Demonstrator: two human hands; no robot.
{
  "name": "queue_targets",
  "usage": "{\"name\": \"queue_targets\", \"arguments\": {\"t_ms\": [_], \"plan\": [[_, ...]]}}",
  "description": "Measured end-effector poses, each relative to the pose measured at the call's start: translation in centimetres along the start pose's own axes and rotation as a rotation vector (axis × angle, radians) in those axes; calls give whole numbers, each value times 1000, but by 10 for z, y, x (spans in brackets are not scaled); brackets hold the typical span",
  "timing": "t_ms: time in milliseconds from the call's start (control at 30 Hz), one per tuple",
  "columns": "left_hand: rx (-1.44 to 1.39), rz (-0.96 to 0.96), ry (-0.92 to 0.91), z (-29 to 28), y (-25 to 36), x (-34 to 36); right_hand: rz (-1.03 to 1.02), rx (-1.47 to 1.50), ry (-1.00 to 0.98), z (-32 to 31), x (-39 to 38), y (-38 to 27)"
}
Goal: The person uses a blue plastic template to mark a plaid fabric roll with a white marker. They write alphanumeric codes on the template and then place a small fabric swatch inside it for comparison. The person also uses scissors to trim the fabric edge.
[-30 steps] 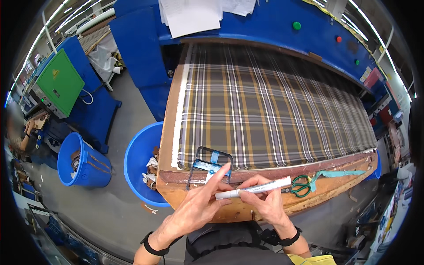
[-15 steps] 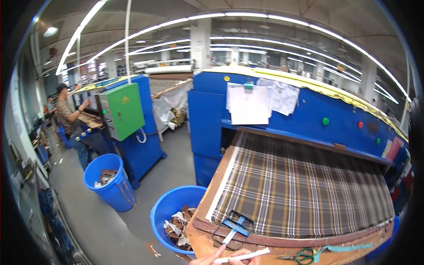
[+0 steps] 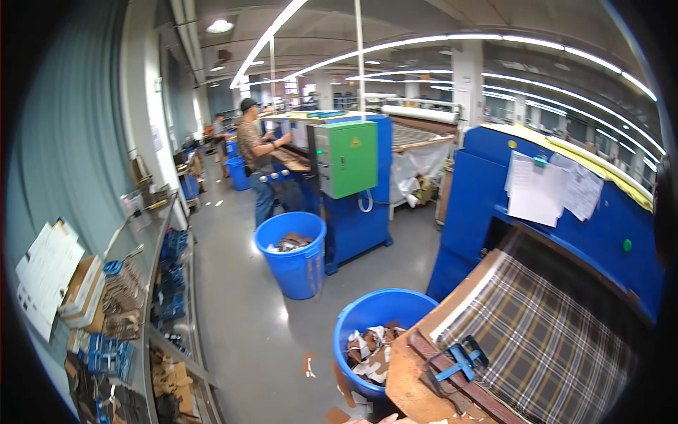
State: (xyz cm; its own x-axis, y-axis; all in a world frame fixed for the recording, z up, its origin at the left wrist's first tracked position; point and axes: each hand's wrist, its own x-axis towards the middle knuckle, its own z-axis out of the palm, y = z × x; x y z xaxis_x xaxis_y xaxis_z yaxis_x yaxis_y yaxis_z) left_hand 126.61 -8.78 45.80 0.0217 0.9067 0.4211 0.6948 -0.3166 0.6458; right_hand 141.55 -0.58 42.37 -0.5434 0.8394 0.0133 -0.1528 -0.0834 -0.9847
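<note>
Only slivers of my left hand (image 3: pixel 358 420) and my right hand (image 3: pixel 388 419) show at the bottom edge, cropped so their grip is hidden. Just above them is the front of a wooden bed (image 3: pixel 405 374), with a blue-and-black metal frame tool (image 3: pixel 459 366) lying on it. Brown plaid fabric (image 3: pixel 544 325) stretches from there into the blue machine (image 3: pixel 459 254) at the right. Beside the bed, nearest my hands on the left, stands a wide blue bin (image 3: pixel 381 300) holding brown and white scraps.
A second blue bin (image 3: pixel 304 275) stands by a machine with a green control box (image 3: pixel 346 159). A co-worker (image 3: pixel 251 141) works there, another person (image 3: pixel 219 131) farther back. Shelves of metal tools (image 3: pixel 113 353) line the left wall. Scraps (image 3: pixel 308 364) lie on the floor.
My view has swung up and to the left. My hands have dropped almost out of sight; the white marker they held and the green scissors no longer show.
</note>
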Motion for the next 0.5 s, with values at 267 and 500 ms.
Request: {"name": "queue_targets", "arguments": {"t_ms": [267,500], "plan": [[-146,-320,295,-65,-10,-76,223,126,-534,82,30,2],[-117,-638,442,-150,-27,-200,-6,-276,-791,196,54,15]]}}
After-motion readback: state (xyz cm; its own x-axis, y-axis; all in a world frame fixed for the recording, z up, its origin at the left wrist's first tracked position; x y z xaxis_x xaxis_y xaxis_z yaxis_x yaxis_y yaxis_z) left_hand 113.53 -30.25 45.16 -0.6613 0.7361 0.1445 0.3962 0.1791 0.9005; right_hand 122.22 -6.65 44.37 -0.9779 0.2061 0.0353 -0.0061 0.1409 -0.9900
